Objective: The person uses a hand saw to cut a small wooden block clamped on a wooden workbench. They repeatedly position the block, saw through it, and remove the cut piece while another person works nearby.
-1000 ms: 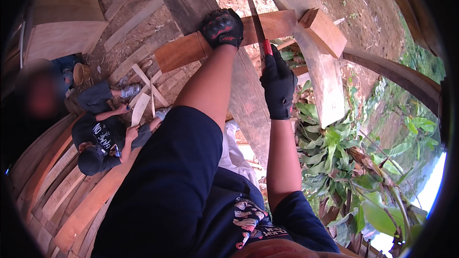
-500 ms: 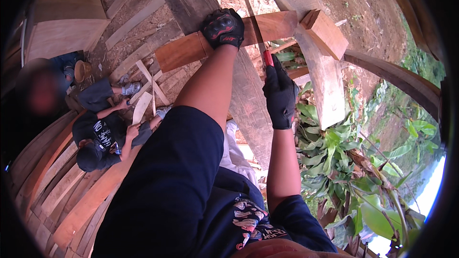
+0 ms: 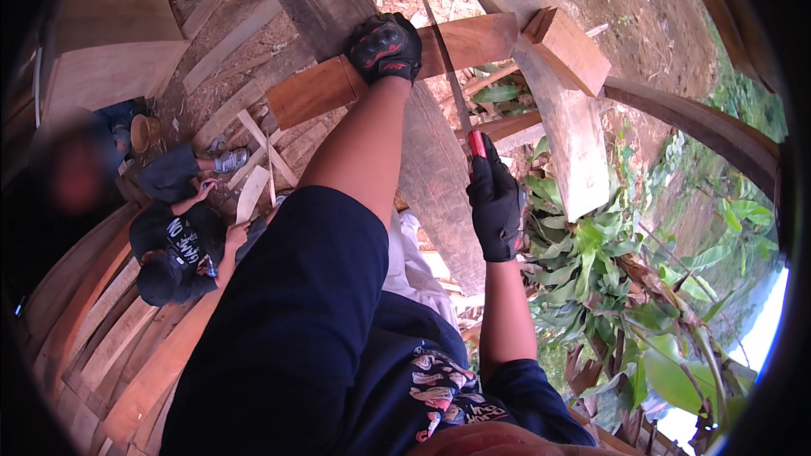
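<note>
My left hand point(image 3: 384, 51), in a black glove with red marks, is wrapped over a reddish-brown curved wooden beam point(image 3: 312, 93). The beam lies crosswise, and its right end meets a squared wood block point(image 3: 568, 52). In its own black glove, my right hand point(image 3: 497, 211) grips the red handle point(image 3: 478, 145) of a hand saw. The long thin saw blade point(image 3: 449, 72) runs away from me across the beam, just right of my left hand. Where the teeth meet the wood is too small to make out.
A wide dark plank point(image 3: 435, 173) passes under the beam. A pale board point(image 3: 562, 135) and leafy plants point(image 3: 583, 262) lie to the right. At left a seated person point(image 3: 190, 241) holds a piece of wood, near curved planks point(image 3: 160, 363) and another person point(image 3: 76, 177).
My right hand has drawn the saw back toward me, so its handle sits farther from the beam. My left hand stays on the beam; the view has shifted slightly.
</note>
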{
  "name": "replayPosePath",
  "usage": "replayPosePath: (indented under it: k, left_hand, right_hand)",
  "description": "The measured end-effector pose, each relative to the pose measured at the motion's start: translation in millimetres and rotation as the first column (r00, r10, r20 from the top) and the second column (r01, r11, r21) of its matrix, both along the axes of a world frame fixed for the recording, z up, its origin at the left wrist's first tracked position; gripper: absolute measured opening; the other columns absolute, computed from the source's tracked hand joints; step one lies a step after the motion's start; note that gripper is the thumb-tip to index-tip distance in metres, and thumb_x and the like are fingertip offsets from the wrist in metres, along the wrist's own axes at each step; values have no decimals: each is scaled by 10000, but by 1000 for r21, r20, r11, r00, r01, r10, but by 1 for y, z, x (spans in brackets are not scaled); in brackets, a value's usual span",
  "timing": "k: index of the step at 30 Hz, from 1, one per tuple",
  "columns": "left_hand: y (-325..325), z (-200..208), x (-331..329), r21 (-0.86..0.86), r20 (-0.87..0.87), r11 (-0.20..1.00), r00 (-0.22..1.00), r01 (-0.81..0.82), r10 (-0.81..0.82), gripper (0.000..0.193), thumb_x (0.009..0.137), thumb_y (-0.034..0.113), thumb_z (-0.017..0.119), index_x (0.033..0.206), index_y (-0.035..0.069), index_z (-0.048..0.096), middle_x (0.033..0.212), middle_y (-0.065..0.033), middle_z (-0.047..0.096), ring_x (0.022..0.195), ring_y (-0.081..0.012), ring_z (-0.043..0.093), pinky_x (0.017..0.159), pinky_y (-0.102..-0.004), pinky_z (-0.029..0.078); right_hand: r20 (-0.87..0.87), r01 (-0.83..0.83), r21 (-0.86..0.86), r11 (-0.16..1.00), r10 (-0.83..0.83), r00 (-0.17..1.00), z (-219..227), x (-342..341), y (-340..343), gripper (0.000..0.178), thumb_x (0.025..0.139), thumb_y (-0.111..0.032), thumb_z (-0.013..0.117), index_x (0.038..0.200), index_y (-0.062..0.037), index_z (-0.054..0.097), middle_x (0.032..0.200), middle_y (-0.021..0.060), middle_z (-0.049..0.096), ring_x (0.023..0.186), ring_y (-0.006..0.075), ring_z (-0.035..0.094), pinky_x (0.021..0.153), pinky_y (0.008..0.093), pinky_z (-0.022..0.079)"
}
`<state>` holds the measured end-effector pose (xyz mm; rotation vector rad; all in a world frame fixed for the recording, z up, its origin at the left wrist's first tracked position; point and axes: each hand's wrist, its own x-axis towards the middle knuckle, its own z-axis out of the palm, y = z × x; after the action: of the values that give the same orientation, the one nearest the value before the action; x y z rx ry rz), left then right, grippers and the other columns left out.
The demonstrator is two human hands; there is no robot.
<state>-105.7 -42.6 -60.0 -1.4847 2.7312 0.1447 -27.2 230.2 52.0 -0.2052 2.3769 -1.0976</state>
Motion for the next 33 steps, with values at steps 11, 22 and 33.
replayPosePath:
  k: [11, 22, 33]
  left_hand:
    - [4, 4, 0, 87, 34, 992, 995, 91, -94, 437, 1088, 370, 412, 1179, 122, 761, 1216, -145, 769, 1125, -337, 747, 978, -509, 577]
    - [1, -11, -2, -2, 33, 1000, 999, 15, -15, 496, 1097, 417, 398, 1113, 109, 787, 1165, -164, 789, 1129, -366, 749, 986, -516, 574]
    - [2, 3, 0, 50, -24, 996, 998, 67, -66, 501, 1094, 418, 398, 1091, 112, 795, 1168, -162, 786, 1127, -361, 738, 1002, -517, 557]
  right_hand:
    - [124, 121, -61, 991, -113, 986, 4, -11, 11, 433, 1116, -322, 612, 1462, -76, 698, 674, 84, 612, 583, 137, 602, 585, 355, 500]
    - [-110, -67, 79, 995, 76, 991, 8, 40, 48, 414, 1113, -308, 600, 1475, -128, 691, 1020, 239, 787, 765, 358, 774, 692, 439, 578]
    - [126, 154, -109, 982, -140, 982, 12, 29, 39, 430, 1121, -268, 605, 1488, -56, 673, 827, 94, 729, 654, 117, 624, 648, 322, 529]
